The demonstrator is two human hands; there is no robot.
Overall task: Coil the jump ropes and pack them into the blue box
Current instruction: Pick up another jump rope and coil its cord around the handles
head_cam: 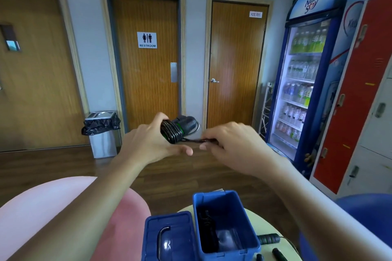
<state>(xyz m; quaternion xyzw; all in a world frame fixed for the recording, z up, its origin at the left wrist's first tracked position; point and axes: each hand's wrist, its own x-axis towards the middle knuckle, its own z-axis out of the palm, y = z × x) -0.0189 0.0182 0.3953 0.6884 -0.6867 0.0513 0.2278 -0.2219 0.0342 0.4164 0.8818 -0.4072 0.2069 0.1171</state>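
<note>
Now left grip [150, 142]: clutching rope coil [172, 131] above blue box [224, 220]
right grip [235, 148]: pinching rope tail [195, 140]
risk: tail slipping, coil unwinding

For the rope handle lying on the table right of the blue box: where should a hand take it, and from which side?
Likely the middle of the handle, from above. It lies flat on the table, its left end near the box wall and its cord trailing right, so only the top and long sides are open. The left hand and right hand hold another rope.
</note>
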